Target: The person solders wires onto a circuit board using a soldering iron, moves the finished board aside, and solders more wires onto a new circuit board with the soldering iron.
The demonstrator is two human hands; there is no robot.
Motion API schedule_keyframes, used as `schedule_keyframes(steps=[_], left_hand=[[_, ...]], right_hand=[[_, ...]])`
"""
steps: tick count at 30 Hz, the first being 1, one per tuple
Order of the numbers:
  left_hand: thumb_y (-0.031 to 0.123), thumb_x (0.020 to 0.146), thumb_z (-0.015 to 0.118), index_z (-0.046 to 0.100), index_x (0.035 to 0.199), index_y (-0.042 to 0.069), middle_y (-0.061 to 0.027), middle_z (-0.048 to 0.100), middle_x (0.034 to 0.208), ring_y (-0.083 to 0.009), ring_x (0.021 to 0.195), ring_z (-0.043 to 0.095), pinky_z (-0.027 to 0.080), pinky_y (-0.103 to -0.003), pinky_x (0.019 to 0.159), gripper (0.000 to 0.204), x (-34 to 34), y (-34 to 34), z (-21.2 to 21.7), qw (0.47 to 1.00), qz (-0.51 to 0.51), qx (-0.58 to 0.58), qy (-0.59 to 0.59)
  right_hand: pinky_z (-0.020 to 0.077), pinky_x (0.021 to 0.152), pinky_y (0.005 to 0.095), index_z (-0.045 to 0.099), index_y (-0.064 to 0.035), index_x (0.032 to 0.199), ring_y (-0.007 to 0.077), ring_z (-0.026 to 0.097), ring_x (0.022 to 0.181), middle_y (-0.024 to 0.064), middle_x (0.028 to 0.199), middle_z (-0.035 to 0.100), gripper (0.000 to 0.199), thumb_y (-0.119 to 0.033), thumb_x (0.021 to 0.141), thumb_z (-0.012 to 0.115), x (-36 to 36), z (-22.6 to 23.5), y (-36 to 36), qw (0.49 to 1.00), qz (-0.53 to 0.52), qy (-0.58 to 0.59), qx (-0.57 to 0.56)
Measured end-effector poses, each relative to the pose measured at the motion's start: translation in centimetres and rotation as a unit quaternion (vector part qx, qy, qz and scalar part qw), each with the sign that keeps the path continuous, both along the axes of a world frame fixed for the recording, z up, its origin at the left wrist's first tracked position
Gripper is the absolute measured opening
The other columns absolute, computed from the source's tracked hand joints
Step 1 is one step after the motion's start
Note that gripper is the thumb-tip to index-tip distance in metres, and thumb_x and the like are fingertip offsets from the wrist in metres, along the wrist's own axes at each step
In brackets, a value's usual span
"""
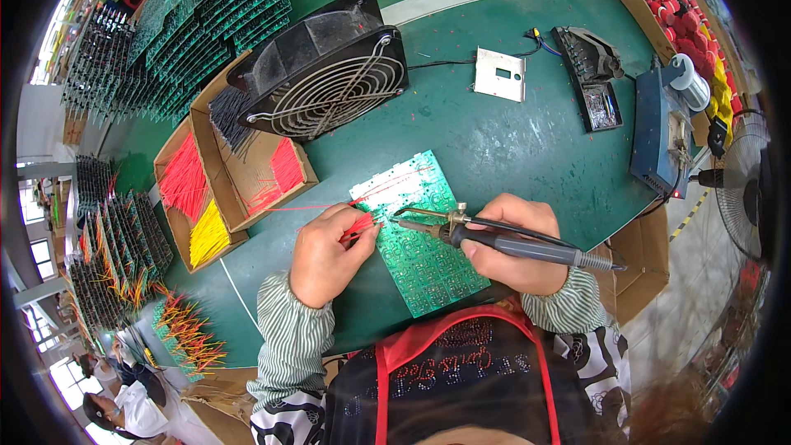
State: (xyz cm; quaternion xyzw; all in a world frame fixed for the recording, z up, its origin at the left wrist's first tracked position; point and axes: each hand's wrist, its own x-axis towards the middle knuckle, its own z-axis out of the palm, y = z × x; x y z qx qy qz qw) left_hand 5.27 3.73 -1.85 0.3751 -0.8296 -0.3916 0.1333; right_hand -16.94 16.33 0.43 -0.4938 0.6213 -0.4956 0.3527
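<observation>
A green circuit board panel point(432, 259) lies on the green table in front of me. My left hand point(328, 251) pinches a small bunch of red wires point(358, 227) at the board's left edge. Their ends reach the board's surface near the iron's tip. In my right hand point(521, 243) is a grey soldering iron point(527, 248), with a thin brass feed tube point(424, 213) mounted above its barrel. The tip points left and meets the board by the wire ends, though exact contact is too small to tell. A few red wires point(395, 184) stretch across the board's upper part.
Left of the board, cardboard trays point(309, 171) hold red, yellow and dark wires. Behind them stands a black fan point(329, 74). Stacked circuit boards point(214, 12) fill the far left. At right are a metal plate point(499, 76), a black iron holder point(589, 82) and a blue soldering station point(659, 128) with a solder spool point(690, 82).
</observation>
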Motion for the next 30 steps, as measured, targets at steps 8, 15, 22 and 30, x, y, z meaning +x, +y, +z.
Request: schedule_keyframes(steps=[8,15,22,30], left_hand=[[0.003,0.076,0.068,0.062,0.081,0.002,-0.0107,0.06,0.076,-0.0266,0.063,0.058,0.047,-0.035,0.059,0.008,2.1,-1.2,3.3,0.935,0.136,-0.321,-0.072],[0.006,0.076,0.07,0.064,0.082,0.003,-0.0103,0.06,0.075,-0.0248,0.061,0.058,0.046,-0.035,0.055,0.009,-1.3,0.9,2.3,0.989,0.012,-0.15,-0.006],[0.009,0.076,0.071,0.067,0.083,0.002,-0.0094,0.059,0.073,-0.0214,0.057,0.054,0.044,-0.033,0.053,0.01,-2.2,0.3,0.2,0.999,-0.011,-0.049,0.002],[0.009,0.077,0.07,0.067,0.084,0.001,-0.0093,0.059,0.073,-0.022,0.059,0.055,0.044,-0.033,0.054,0.011,-2.3,0.2,0.2,0.999,-0.02,-0.045,-0.008]], right_hand=[[0.047,0.05,0.0257,0.059,-0.0021,0.076,0.0127,0.06,0.052,0.0063,0.061,0.061,0.016,-0.009,0.07,0.072,-0.7,0.3,0.9,1.0,-0.004,0.005,0.002],[0.0456,0.05,0.0238,0.059,-0.001,0.078,0.008,0.059,0.054,0.0051,0.062,0.062,0.017,-0.01,0.071,0.072,-1.1,0.1,1.2,1.0,-0.022,0.0,0.012],[0.0421,0.053,0.0219,0.059,-0.0022,0.08,0.0052,0.054,0.059,0.0015,0.066,0.061,0.017,-0.01,0.072,0.072,-1.2,-0.1,1.3,0.999,-0.021,-0.02,0.027],[0.0464,0.051,0.0245,0.06,-0.0012,0.077,0.0095,0.06,0.055,0.0065,0.064,0.063,0.017,-0.01,0.07,0.072,-1.2,-0.1,0.7,1.0,-0.014,0.009,0.017]])
